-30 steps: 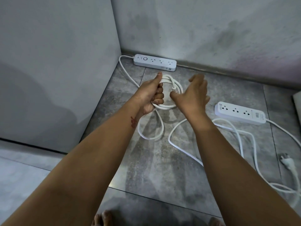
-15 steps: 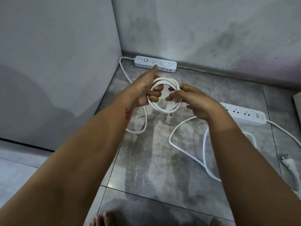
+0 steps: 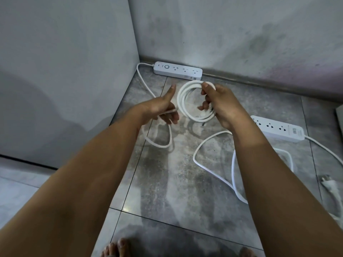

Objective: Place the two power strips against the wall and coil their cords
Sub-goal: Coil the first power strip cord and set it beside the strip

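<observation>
- Grey tiled floor [image 3: 167, 182] meets a stained grey wall [image 3: 241, 34].
- First white plastic power strip [image 3: 177, 70]: flat against the wall.
- Second white plastic power strip [image 3: 278, 129]: well apart from the wall; its loose white cord [image 3: 194, 157] lies uncoiled.
- Right hand [image 3: 222, 106]: grip closed on the coiled white cord [image 3: 181, 101] of the first strip.
- Left hand [image 3: 161, 108]: a strand crosses its fingers; blur hides the grip state.
- Handling: cord appears light, flexible, springy. Clamp across all loops.

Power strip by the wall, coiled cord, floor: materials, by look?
Power strip: likely moulded plastic, white, matte; smooth rounded edges.
Coiled cord: probably a flexible PVC-like jacket, white, slight sheen; bends into loops.
Floor: looks like glazed stone-look tile; grout lines, reflections.
</observation>
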Action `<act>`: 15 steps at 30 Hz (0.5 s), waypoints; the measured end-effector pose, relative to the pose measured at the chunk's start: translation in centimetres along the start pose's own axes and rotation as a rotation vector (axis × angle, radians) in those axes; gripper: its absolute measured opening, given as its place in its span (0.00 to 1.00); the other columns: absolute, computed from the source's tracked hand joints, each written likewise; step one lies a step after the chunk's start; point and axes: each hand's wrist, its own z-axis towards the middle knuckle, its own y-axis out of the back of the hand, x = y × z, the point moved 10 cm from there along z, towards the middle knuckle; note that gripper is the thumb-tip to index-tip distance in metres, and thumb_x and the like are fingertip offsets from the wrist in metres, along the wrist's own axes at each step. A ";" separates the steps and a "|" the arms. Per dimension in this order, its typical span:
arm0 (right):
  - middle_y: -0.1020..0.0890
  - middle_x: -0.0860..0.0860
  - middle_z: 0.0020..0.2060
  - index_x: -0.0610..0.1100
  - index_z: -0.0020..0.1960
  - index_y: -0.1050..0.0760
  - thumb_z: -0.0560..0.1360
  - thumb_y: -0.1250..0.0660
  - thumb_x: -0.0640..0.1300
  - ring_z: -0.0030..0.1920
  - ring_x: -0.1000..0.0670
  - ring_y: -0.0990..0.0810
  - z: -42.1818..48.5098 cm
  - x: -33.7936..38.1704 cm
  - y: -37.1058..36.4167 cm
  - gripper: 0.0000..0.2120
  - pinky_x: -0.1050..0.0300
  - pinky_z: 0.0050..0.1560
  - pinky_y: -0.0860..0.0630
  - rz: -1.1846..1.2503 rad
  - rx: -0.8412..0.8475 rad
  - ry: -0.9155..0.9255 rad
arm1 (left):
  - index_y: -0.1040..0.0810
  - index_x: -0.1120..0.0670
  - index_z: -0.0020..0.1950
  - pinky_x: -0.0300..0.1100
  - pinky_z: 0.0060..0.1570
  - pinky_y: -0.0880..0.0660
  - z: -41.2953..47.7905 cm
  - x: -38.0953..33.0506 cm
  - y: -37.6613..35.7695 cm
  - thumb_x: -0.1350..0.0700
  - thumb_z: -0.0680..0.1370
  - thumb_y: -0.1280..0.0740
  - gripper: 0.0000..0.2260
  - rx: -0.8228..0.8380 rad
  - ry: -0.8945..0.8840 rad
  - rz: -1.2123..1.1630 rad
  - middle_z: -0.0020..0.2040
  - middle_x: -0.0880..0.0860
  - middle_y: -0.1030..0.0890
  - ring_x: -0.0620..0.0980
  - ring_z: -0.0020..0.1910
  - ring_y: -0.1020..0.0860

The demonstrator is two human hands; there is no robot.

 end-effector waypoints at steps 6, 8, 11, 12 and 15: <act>0.28 0.51 0.30 0.45 0.41 0.28 0.82 0.44 0.48 0.25 0.51 0.28 0.3 -1.5 2.2 0.14 0.48 0.41 0.27 0.076 -0.307 -0.072 | 0.29 0.53 0.37 0.41 0.31 0.31 0.1 0.2 -0.8 0.28 0.75 0.47 0.29 -0.009 -0.023 -0.395 0.32 0.50 0.33 0.46 0.26 0.36; 0.27 0.49 0.31 0.42 0.46 0.28 0.83 0.46 0.47 0.28 0.50 0.27 0.2 -2.0 1.6 0.13 0.51 0.40 0.28 0.130 -0.371 -0.111 | 0.27 0.54 0.43 0.44 0.34 0.23 0.1 -0.3 -1.5 0.31 0.75 0.41 0.25 -0.038 -0.040 -0.492 0.40 0.54 0.27 0.48 0.31 0.25; 0.26 0.51 0.38 0.42 0.52 0.30 0.84 0.48 0.46 0.31 0.52 0.27 -0.5 -2.7 0.5 0.11 0.55 0.40 0.29 0.277 -0.445 -0.132 | 0.25 0.62 0.59 0.50 0.44 0.18 0.0 -0.5 -2.9 0.35 0.75 0.37 0.31 -0.001 -0.008 -0.569 0.51 0.62 0.19 0.57 0.44 0.16; 0.26 0.52 0.38 0.42 0.53 0.31 0.84 0.49 0.46 0.32 0.53 0.27 -0.9 -3.0 0.3 0.11 0.57 0.39 0.29 0.322 -0.468 -0.134 | 0.28 0.65 0.64 0.51 0.46 0.18 0.0 -0.4 -3.3 0.34 0.74 0.36 0.35 0.019 0.024 -0.584 0.52 0.63 0.18 0.59 0.47 0.16; 0.27 0.52 0.33 0.44 0.50 0.31 0.84 0.49 0.47 0.34 0.53 0.27 -1.8 -3.7 0.0 0.12 0.57 0.41 0.30 0.397 -0.501 -0.145 | 0.37 0.64 0.68 0.55 0.47 0.18 -0.4 0.2 -4.0 0.34 0.72 0.33 0.40 0.091 0.162 -0.657 0.52 0.65 0.18 0.62 0.49 0.16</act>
